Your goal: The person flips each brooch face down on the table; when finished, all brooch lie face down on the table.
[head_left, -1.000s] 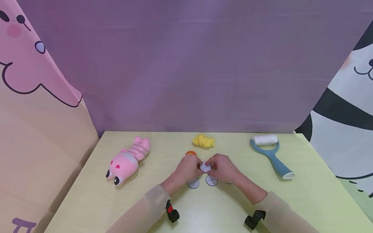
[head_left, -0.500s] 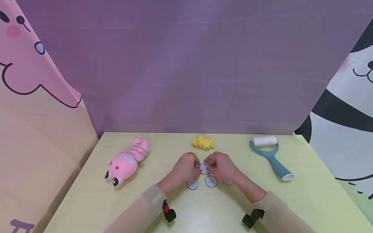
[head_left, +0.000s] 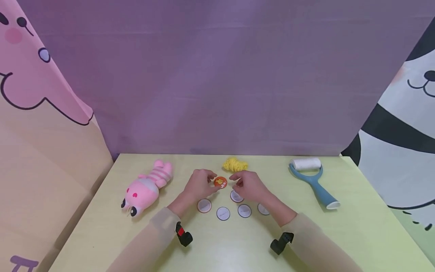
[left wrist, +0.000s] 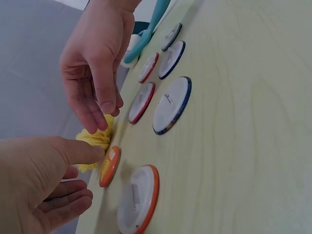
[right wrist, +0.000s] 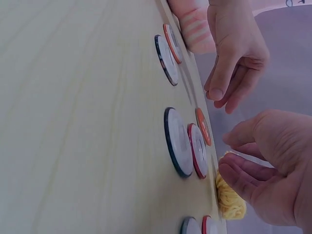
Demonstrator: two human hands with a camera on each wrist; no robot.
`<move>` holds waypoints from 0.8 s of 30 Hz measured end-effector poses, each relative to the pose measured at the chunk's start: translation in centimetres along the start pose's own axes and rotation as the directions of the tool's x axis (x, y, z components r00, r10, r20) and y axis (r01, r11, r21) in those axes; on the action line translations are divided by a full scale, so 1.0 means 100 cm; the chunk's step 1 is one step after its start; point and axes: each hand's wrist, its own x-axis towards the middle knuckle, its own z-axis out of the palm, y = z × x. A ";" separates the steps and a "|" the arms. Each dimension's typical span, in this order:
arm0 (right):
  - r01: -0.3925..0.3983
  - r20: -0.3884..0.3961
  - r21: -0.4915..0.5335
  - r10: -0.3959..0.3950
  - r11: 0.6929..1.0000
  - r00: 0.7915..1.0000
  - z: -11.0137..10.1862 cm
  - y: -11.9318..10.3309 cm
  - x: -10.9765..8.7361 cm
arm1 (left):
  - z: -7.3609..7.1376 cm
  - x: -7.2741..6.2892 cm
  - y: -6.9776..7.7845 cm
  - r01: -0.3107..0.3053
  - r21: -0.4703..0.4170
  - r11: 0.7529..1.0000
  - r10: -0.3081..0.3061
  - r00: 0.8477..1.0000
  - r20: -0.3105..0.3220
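In the head view, my left hand (head_left: 200, 185) hovers with bent fingers at the left edge of an orange button badge (head_left: 220, 182), which lies face up. The right wrist view shows a gap between those fingertips and the badge. My right hand (head_left: 250, 186) is held on the other side, fingers loosely bent, holding nothing. Just below it lies a red-rimmed badge (head_left: 236, 196), white pin side up. More badges lie pin side up nearer me: an orange-rimmed badge (head_left: 204, 205), a dark-rimmed badge (head_left: 223, 214), another dark-rimmed badge (head_left: 244, 210), and one partly hidden badge (head_left: 263, 209) beside my right wrist.
A bundle of yellow yarn (head_left: 235, 164) lies behind the badges. At the left is a pink plush toy (head_left: 146, 190). To the right lies a lint roller (head_left: 319, 185) with a blue handle. A purple cloth (head_left: 217, 83) hangs behind the pale wooden table (head_left: 217, 249).
Both hands have let go of the red-rimmed badge, now on the table. They have drawn apart, the left shifting left to the orange badge, which is now uncovered.
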 end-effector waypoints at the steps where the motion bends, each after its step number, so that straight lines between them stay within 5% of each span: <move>1: -0.001 0.003 0.002 0.001 1.000 1.000 0.001 -0.001 0.002 | 0.001 0.000 -0.003 0.004 0.003 1.000 -0.004 1.000 0.004; 15: 0.102 -0.010 -0.050 -0.103 0.994 0.995 0.021 -0.006 0.017 | 0.010 0.003 -0.012 -0.017 0.062 0.998 0.014 0.999 0.044; 24: 0.066 -0.041 -0.065 -0.069 0.996 0.997 0.026 -0.007 0.020 | 0.013 0.005 -0.004 0.011 0.053 0.999 -0.013 0.999 0.033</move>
